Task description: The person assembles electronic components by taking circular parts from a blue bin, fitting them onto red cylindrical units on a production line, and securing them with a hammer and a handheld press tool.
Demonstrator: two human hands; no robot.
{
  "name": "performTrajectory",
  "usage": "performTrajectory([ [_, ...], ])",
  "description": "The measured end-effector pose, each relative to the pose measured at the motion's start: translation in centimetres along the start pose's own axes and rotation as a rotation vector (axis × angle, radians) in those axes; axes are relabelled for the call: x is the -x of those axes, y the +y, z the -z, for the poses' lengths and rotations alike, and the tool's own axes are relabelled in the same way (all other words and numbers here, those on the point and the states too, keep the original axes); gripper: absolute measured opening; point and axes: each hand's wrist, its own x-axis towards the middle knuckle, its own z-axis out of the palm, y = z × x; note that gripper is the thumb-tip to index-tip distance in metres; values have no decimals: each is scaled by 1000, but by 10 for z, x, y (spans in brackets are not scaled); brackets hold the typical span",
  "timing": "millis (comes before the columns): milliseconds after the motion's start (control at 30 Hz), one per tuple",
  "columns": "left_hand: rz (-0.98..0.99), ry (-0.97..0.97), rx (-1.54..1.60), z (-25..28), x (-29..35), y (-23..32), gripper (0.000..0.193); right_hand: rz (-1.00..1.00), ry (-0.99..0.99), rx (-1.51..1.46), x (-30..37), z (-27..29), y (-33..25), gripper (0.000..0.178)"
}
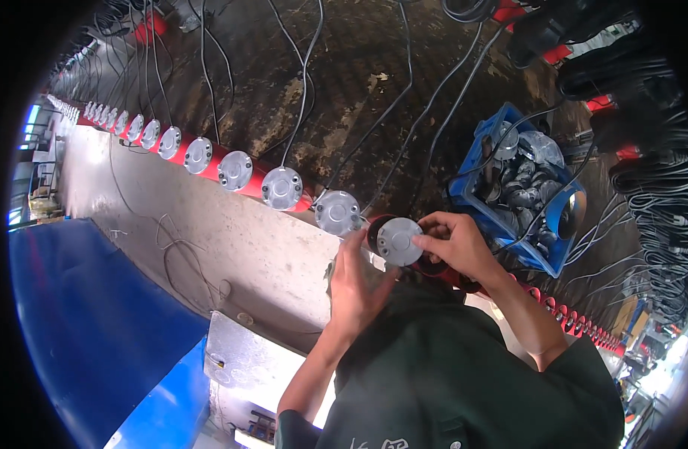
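My right hand [458, 244] pinches a round, silvery-grey end cap [401, 241] by its right edge, thumb on its face. The cap is held over the open, dark end of a red tube [375, 233], partly covering it. On the cap's other side is my left hand [354, 284], thumb spread from the fingers, fingertips close to the tube's rim. Whether those fingertips touch the rim is hard to make out. Just left of my hands, another round cap [337, 212] sits at the head of a long row of similar capped red tubes [247, 182].
A blue crate [535, 258] full of loose caps stands right of my hands on the dark, worn tabletop [344, 90]. Black cables [410, 120] run across it. Bundled cables [662, 187] line the far right. A blue sheet [97, 322] covers something at lower left.
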Motion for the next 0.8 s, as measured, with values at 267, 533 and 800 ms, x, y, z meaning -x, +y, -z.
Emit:
performTrajectory([
  [267,-110,-64,209,-10,-19,-15,100,-74,-22,45,-18,-9,-3,32],
  [533,-70,-3,170,-23,-21,-21,104,-27,-20,101,-19,-9,2,33],
  [800,-80,16,153,-30,-22,-20,101,222,-48,274,-31,13,26,33],
])
